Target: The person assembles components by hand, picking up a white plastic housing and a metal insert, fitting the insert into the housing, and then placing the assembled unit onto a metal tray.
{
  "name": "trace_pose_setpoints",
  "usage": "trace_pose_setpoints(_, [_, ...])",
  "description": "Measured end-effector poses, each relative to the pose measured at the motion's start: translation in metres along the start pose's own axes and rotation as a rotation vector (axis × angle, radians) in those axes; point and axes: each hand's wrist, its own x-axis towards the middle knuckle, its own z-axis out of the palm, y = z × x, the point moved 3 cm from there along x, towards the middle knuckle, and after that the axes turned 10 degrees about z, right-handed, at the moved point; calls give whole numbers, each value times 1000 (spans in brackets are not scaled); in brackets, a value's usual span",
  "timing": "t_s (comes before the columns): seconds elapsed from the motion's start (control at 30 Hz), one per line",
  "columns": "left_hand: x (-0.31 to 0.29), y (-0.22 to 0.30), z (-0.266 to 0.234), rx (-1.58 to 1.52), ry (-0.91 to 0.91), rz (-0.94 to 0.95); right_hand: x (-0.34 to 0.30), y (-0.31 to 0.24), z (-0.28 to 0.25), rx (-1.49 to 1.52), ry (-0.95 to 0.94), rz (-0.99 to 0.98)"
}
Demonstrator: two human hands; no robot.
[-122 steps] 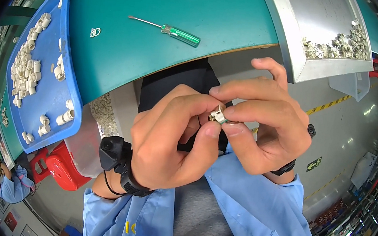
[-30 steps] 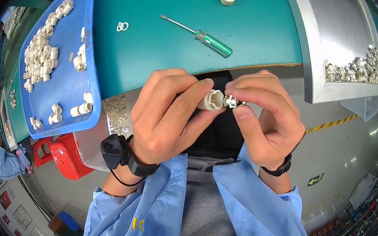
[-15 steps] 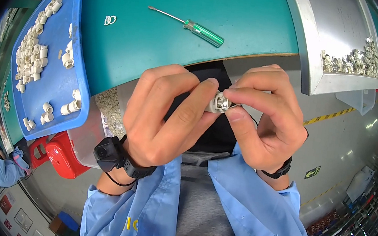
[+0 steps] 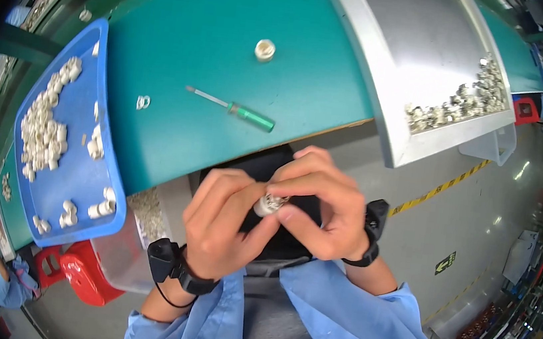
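In front of my body, just off the table's edge, both hands meet on a small white round socket [image 4: 264,207] with metal parts showing in its open top. My left hand [image 4: 217,223] grips the socket's side between thumb and fingers. Pinched at its rim and metal parts are the thumb and index finger of my right hand [image 4: 326,209]; the exact piece under these fingertips is hidden. On the green table [image 4: 186,39] beyond lies a screwdriver [image 4: 251,116] with a green handle. A white round part [image 4: 265,50] stands farther back.
At the left, a blue tray [image 4: 66,235] carries many white sockets [image 4: 44,133]. Two small white rings [image 4: 143,102] lie beside it. A metal-framed tray [image 4: 386,105] at the right contains a heap of small metal parts [image 4: 456,105]. A red stool [image 4: 89,272] stands below the blue tray.
The view has shifted, so the table and trays appear lower. My hands remain together on the socket, which has tipped so its open top faces more upward.
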Motion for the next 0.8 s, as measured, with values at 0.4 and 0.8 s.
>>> trace_pose_setpoints(0.4, [-57,-22,28,-1073,138,-1164,-18,51,44,114,9,60])
trace_pose_setpoints(0.8, [-54,-7,27,-1050,189,-964,-21,50,48,61,145,-218])
